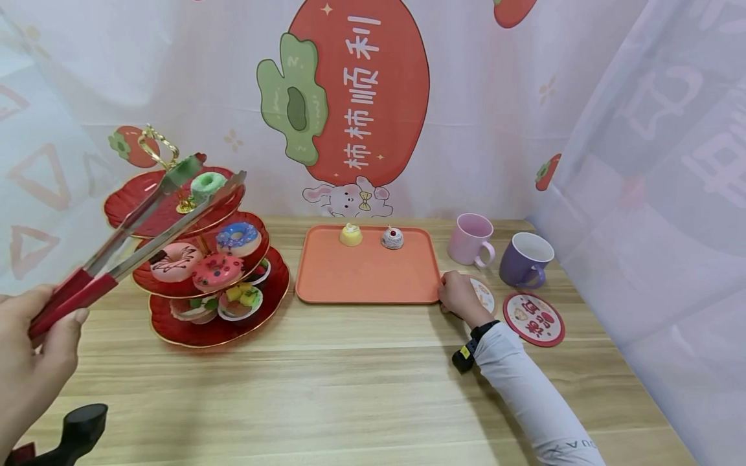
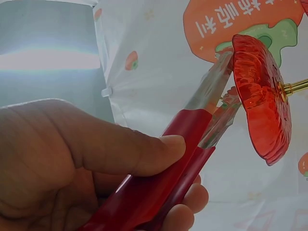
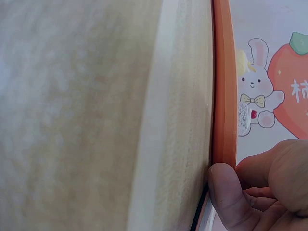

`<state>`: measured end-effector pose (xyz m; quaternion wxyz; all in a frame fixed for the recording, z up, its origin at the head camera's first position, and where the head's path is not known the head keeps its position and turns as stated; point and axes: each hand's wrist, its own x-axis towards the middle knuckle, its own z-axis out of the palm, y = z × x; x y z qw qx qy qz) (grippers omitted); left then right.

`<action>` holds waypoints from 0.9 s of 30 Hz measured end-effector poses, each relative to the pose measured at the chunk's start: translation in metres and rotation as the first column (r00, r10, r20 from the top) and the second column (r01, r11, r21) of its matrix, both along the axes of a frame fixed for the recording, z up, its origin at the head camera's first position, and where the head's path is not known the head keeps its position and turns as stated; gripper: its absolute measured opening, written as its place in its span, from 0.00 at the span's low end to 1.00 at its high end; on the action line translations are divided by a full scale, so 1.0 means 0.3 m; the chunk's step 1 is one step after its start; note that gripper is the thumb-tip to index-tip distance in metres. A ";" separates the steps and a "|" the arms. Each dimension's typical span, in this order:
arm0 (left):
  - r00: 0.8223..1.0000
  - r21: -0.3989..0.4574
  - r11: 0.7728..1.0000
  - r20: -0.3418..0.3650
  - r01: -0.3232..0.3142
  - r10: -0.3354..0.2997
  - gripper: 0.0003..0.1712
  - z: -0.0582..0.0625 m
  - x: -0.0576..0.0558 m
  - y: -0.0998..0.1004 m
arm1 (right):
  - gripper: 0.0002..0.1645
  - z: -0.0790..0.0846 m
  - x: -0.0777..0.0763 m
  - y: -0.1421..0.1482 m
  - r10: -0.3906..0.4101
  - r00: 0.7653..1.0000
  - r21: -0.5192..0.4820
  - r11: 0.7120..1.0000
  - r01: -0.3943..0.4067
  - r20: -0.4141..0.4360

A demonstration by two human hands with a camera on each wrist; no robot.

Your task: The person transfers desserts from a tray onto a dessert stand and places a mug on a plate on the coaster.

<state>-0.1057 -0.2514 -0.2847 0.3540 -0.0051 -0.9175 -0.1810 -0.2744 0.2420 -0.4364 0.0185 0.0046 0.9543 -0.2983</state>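
Note:
My left hand (image 1: 35,375) grips the red handles of metal tongs (image 1: 81,288). The tongs' tips are spread over the top tier of a red three-tier stand (image 1: 140,206), on either side of a green donut (image 1: 207,185); whether they touch it I cannot tell. At the front right corner of an orange tray (image 1: 367,278), my right hand (image 1: 464,298) pinches the rim between thumb and fingers, also seen in the right wrist view. A yellow cake (image 1: 351,235) and a white-flecked cake with a red berry (image 1: 393,238) sit near the tray's back edge.
Lower tiers hold a blue donut (image 1: 238,238), pink donuts (image 1: 218,271) and fruit-topped cups (image 1: 240,301). To the right stand a pink mug (image 1: 469,239) and a purple mug (image 1: 521,262). One round coaster (image 1: 534,319) lies before them; another (image 1: 484,295) is partly behind my right hand.

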 end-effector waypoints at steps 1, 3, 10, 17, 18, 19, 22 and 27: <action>1.000 0.000 1.000 0.004 -0.002 0.002 0.20 -0.005 0.000 -0.004 | 0.19 0.001 0.001 -0.001 0.001 1.000 0.000 1.000 -0.001 -0.001; 1.000 -0.002 1.000 0.014 -0.007 0.007 0.20 -0.015 0.000 -0.012 | 0.19 0.000 0.001 -0.001 -0.001 1.000 -0.003 1.000 0.001 0.001; 0.998 -0.020 1.000 0.060 -0.023 0.025 0.21 -0.025 -0.001 -0.021 | 0.19 0.001 0.001 -0.001 0.000 1.000 0.001 1.000 0.000 0.008; 0.997 -0.029 1.000 0.071 -0.005 0.007 0.20 -0.013 -0.004 -0.008 | 0.18 0.000 -0.001 -0.001 -0.003 1.000 0.003 1.000 0.003 0.008; 0.998 -0.030 1.000 0.065 0.001 0.001 0.20 -0.010 -0.005 -0.006 | 0.18 0.000 -0.001 -0.001 -0.003 1.000 0.003 1.000 0.003 0.007; 0.998 -0.030 1.000 0.062 0.006 -0.004 0.20 -0.007 -0.006 -0.003 | 0.18 0.000 -0.001 -0.001 -0.003 1.000 0.004 1.000 0.003 0.005; 0.998 -0.031 0.999 0.058 0.021 -0.019 0.20 0.001 -0.010 0.006 | 0.19 -0.001 -0.001 -0.002 -0.006 1.000 0.007 1.000 0.006 0.002; 0.999 -0.032 0.999 0.045 0.032 -0.030 0.21 0.012 -0.013 0.032 | 0.18 -0.003 -0.002 -0.002 -0.010 1.000 0.003 1.000 0.010 0.008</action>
